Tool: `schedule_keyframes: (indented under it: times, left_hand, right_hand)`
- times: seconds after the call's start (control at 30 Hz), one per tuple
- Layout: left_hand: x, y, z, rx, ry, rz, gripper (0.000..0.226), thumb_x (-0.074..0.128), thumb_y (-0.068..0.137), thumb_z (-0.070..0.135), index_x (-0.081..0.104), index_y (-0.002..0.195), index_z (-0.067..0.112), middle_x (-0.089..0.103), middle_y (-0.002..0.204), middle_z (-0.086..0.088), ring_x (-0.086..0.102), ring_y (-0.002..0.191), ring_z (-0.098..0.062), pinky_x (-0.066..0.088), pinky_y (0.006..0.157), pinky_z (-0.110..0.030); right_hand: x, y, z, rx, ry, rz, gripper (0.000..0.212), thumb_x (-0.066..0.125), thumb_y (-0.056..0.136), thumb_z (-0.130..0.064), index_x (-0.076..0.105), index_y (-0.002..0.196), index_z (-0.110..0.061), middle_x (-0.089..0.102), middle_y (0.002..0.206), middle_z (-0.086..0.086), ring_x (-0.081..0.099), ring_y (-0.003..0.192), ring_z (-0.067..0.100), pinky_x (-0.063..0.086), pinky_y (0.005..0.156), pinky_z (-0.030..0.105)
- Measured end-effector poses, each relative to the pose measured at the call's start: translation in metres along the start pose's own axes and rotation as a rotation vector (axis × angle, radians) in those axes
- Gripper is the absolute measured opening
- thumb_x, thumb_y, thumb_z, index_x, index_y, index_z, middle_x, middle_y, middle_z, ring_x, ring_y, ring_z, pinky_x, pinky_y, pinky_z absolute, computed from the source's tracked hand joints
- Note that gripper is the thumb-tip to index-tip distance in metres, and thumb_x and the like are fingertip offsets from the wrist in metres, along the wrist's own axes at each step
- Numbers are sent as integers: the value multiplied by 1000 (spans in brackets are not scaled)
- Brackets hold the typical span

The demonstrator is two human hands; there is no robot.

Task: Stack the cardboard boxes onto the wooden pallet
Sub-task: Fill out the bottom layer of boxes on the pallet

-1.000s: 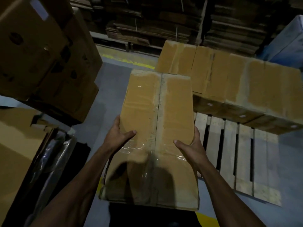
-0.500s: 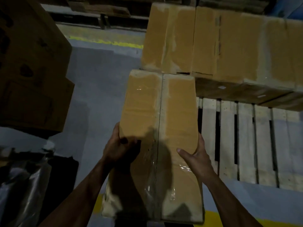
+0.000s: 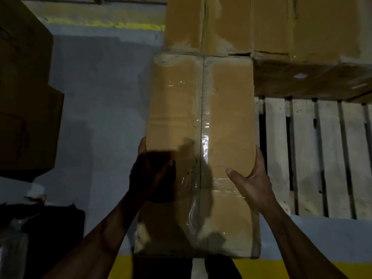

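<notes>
Nearest, a long taped cardboard box (image 3: 201,154) is held lengthwise between both hands. The left hand (image 3: 150,174) grips its left side, thumb on top; the right hand (image 3: 251,178) grips its right side, thumb across the top. To the right lies the wooden pallet (image 3: 322,158). Beyond, the box's far end meets the stacked boxes (image 3: 271,27) on the pallet.

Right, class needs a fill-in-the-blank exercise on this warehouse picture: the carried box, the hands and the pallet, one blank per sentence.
1. Both hands, left hand and right hand, hold one long ____ box.
2. The clear tape along its top seam looks ____.
3. The bare slats of the pallet are made of ____.
4. The painted floor line is ____.

Missing words: cardboard; shiny; wood; yellow
</notes>
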State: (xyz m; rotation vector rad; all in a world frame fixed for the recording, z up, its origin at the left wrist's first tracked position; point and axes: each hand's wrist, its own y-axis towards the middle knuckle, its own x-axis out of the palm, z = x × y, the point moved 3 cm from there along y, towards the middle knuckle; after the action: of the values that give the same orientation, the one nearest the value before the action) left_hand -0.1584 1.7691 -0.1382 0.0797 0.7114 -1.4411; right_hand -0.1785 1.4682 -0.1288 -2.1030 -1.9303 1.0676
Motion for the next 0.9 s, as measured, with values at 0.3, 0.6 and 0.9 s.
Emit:
schedule_keyframes:
  times: [0.3, 0.6, 0.9]
  left_hand:
    - [17, 21, -18, -11, 61, 32, 114, 62, 60, 77, 20, 153, 28, 49, 143, -1, 53, 126, -28, 50, 98, -51]
    - [27, 34, -27, -9, 121, 34, 115, 54, 59, 85, 23, 152, 27, 58, 127, -1, 60, 105, -20, 51, 80, -32]
    - [29, 40, -26, 50, 73, 19, 104, 60, 62, 77, 19, 149, 38, 46, 125, 18, 49, 111, -11, 42, 83, -24]
  right_hand:
    - [6, 22, 17, -23, -8, 17, 105, 84, 74, -42, 15, 153, -48, 51, 131, -15, 57, 113, 16, 49, 96, 42]
    - [6, 35, 23, -13, 12, 9, 104, 85, 73, -48, 16, 151, -51, 50, 133, -10, 55, 110, 15, 46, 82, 31]
    - [6, 41, 19, 6, -26, 25, 101, 83, 78, -35, 16, 152, -47, 50, 121, -17, 54, 109, 17, 45, 89, 36]
